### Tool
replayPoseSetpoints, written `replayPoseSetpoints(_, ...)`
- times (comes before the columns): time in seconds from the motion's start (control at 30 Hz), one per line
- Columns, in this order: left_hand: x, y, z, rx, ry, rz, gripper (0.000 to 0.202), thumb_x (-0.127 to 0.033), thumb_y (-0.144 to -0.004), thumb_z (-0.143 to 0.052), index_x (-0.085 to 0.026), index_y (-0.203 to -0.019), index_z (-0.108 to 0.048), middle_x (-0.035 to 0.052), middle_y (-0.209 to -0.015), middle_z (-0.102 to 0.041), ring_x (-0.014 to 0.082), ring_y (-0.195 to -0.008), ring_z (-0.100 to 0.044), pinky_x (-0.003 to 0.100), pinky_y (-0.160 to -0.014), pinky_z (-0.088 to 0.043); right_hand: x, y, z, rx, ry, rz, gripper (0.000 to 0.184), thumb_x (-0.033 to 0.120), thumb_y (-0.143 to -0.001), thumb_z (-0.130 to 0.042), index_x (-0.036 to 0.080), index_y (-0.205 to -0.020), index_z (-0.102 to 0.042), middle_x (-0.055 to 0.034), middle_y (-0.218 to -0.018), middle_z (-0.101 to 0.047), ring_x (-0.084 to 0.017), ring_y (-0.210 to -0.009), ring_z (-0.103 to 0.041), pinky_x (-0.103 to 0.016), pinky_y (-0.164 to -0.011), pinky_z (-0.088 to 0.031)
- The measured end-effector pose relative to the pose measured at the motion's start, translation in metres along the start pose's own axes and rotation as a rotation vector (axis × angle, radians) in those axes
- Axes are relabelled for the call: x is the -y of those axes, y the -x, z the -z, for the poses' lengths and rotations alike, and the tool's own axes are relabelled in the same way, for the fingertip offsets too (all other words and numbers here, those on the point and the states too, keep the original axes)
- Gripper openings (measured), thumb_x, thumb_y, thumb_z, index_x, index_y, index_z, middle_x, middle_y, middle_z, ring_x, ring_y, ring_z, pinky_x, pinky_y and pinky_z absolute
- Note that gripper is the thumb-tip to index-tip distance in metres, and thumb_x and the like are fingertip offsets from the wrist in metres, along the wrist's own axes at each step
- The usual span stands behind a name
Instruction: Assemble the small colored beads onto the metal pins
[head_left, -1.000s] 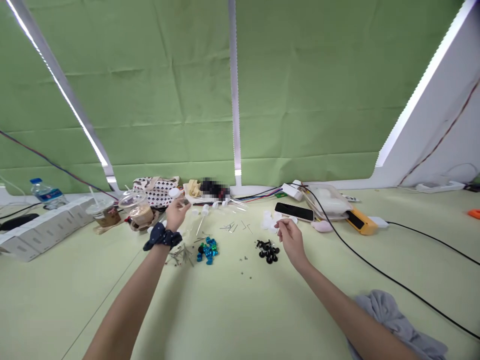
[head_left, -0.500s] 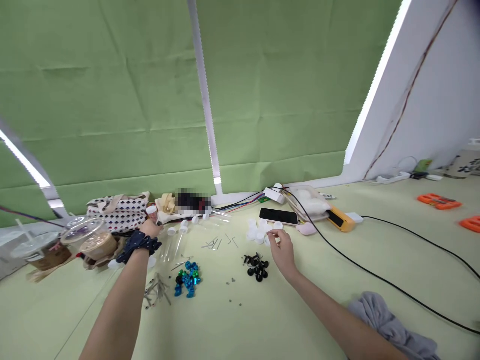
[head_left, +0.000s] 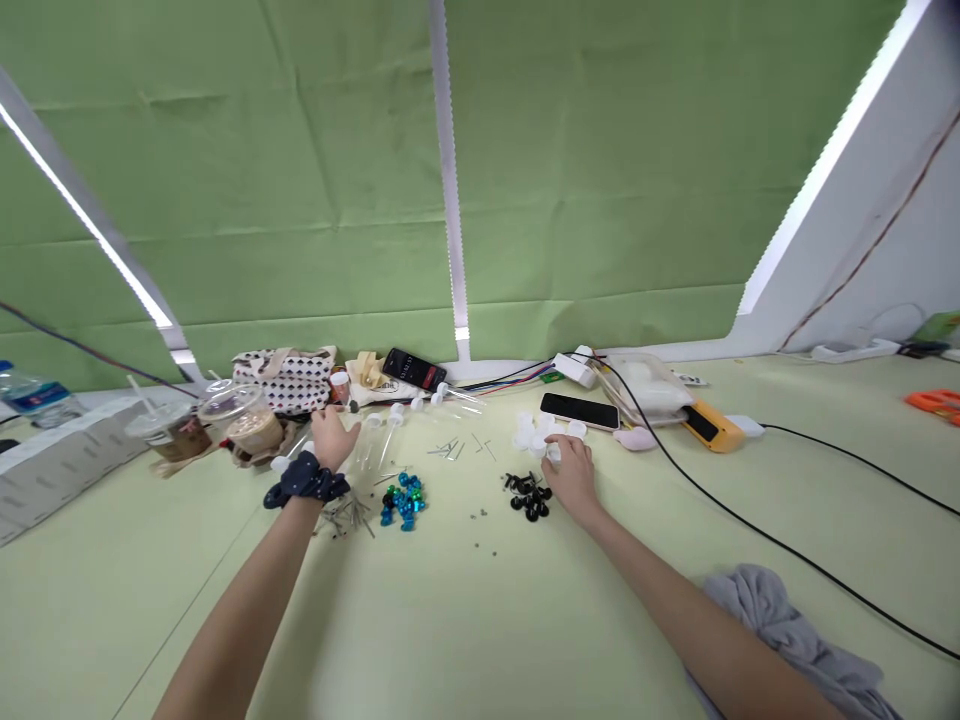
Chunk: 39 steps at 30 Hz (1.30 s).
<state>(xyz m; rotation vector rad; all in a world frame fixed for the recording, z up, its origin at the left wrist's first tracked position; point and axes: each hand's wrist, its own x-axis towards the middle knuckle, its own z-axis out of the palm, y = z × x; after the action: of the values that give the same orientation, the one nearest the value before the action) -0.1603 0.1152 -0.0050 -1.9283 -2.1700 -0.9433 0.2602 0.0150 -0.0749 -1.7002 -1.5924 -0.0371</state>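
My left hand (head_left: 332, 440), with a dark scrunchie (head_left: 306, 480) at the wrist, is open beside clear tubes (head_left: 388, 445) with white caps, thumb apart from the fingers. Nothing shows in its grasp. Behind it stands a small reddish bottle (head_left: 340, 386) with a white lid. My right hand (head_left: 574, 476) is at the near edge of a pile of white caps (head_left: 531, 430); its bent fingers close on one cap (head_left: 554, 453), partly hidden. Black round pieces with stems (head_left: 529, 498) lie left of that hand. Shiny blue and green pieces (head_left: 405, 502) lie nearer the left hand.
Metal pins (head_left: 450, 448) and tiny grey bits (head_left: 478, 514) lie mid-table. A dark phone (head_left: 579, 410) and yellow device (head_left: 711, 427) are at back right; a black cable (head_left: 750, 510) crosses the right side. Drink cups (head_left: 251, 430) and a white box (head_left: 71, 465) stand left.
My left hand has drawn back from the small reddish bottle towards the capped tubes. My right hand stays at the white caps. The view has turned left and shifted down.
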Motion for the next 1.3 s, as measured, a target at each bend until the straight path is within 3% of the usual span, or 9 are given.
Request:
replayPoseSetpoints(0.17,-0.034,0.07,0.013,0.207,0.049,-0.317,0.023,-0.038,-0.078,-0.051,-0.02,-0.089,-0.059,0.0061,-0.085,-0.053,0.0226,-0.087,-0.052,0.037,-0.081,-0.041,-0.001,0.001,0.0,0.026,-0.009,-0.02,0.029,0.018,-0.071,-0.051,0.023,-0.099,-0.055,-0.0075,-0.098,-0.048,-0.025,-0.094,-0.044,-0.035,-0.075,-0.039)
replayPoseSetpoints(0.23,-0.048,0.09,0.015,0.211,0.028,-0.358,0.021,-0.035,-0.081,-0.047,-0.022,-0.091,-0.06,0.0067,-0.09,-0.053,0.023,-0.09,-0.051,0.037,-0.081,-0.041,-0.002,0.001,0.0,0.036,-0.017,-0.018,0.03,0.017,-0.07,-0.051,0.023,-0.1,-0.055,-0.0072,-0.098,-0.047,-0.025,-0.094,-0.044,-0.035,-0.076,-0.039)
replayPoseSetpoints(0.33,-0.062,0.108,0.015,0.221,-0.023,-0.302,0.021,-0.031,-0.083,-0.045,-0.022,-0.095,-0.06,0.0081,-0.094,-0.053,0.0242,-0.092,-0.051,0.037,-0.079,-0.041,-0.004,0.001,0.0,0.049,-0.023,-0.012,0.03,0.016,-0.07,-0.051,0.024,-0.098,-0.056,-0.0068,-0.097,-0.046,-0.024,-0.093,-0.045,-0.035,-0.077,-0.038)
replayPoseSetpoints(0.57,-0.075,0.126,0.013,0.388,-0.037,-0.229,0.027,-0.043,-0.083,-0.043,-0.024,-0.092,-0.062,0.0082,-0.095,-0.057,0.0271,-0.096,-0.052,0.036,-0.074,-0.04,-0.004,0.002,0.0,0.058,-0.055,-0.016,0.029,0.014,-0.069,-0.05,0.024,-0.096,-0.058,-0.0065,-0.096,-0.046,-0.023,-0.093,-0.046,-0.034,-0.078,-0.039)
replayPoseSetpoints(0.73,-0.073,0.134,0.011,0.358,-0.004,-0.187,0.025,-0.035,-0.084,-0.042,-0.023,-0.094,-0.061,0.0079,-0.092,-0.062,0.0263,-0.094,-0.053,0.036,-0.073,-0.039,0.002,0.004,0.002,0.029,-0.065,0.0,0.027,0.017,-0.071,-0.049,0.023,-0.097,-0.058,-0.0079,-0.098,-0.046,-0.025,-0.095,-0.046,-0.037,-0.078,-0.039)
replayPoseSetpoints(0.87,-0.068,0.132,0.008,0.35,0.04,-0.162,0.021,-0.032,-0.082,-0.046,-0.022,-0.089,-0.063,0.0071,-0.087,-0.065,0.0261,-0.09,-0.055,0.035,-0.071,-0.039,0.019,0.008,0.012,-0.058,0.0,0.091,0.026,0.024,-0.076,-0.049,0.022,-0.101,-0.056,-0.0116,-0.114,-0.044,-0.03,-0.108,-0.039,-0.045,-0.083,-0.036)
replayPoseSetpoints(0.93,-0.066,0.131,0.007,0.335,0.046,-0.155,0.021,-0.032,-0.082,-0.045,-0.021,-0.088,-0.063,0.0074,-0.089,-0.065,0.0265,-0.092,-0.055,0.035,-0.072,-0.039,0.03,0.013,0.018,0.004,-0.006,0.227,0.025,0.027,-0.08,-0.048,0.023,-0.104,-0.056,-0.0109,-0.117,-0.047,-0.029,-0.113,-0.038,-0.047,-0.09,-0.031)
replayPoseSetpoints(1.1,-0.066,0.131,0.005,0.272,0.105,-0.147,0.023,-0.03,-0.085,-0.04,-0.022,-0.09,-0.061,0.0056,-0.092,-0.066,0.0248,-0.095,-0.055,0.036,-0.078,-0.039,0.05,0.029,0.024,0.346,-0.038,0.535,0.025,0.03,-0.083,-0.047,0.028,-0.106,-0.056,-0.0057,-0.11,-0.057,-0.023,-0.109,-0.047,-0.054,-0.099,-0.018)
replayPoseSetpoints(1.3,-0.078,0.135,0.017,0.202,0.345,-0.245,0.028,-0.035,-0.088,-0.036,-0.022,-0.094,-0.059,0.0034,-0.091,-0.067,0.0199,-0.092,-0.057,0.033,-0.083,-0.041,0.048,0.034,0.015,0.402,-0.064,0.564,0.022,0.023,-0.086,-0.044,0.023,-0.1,-0.06,-0.0069,-0.104,-0.059,-0.02,-0.102,-0.051,-0.04,-0.088,-0.038)
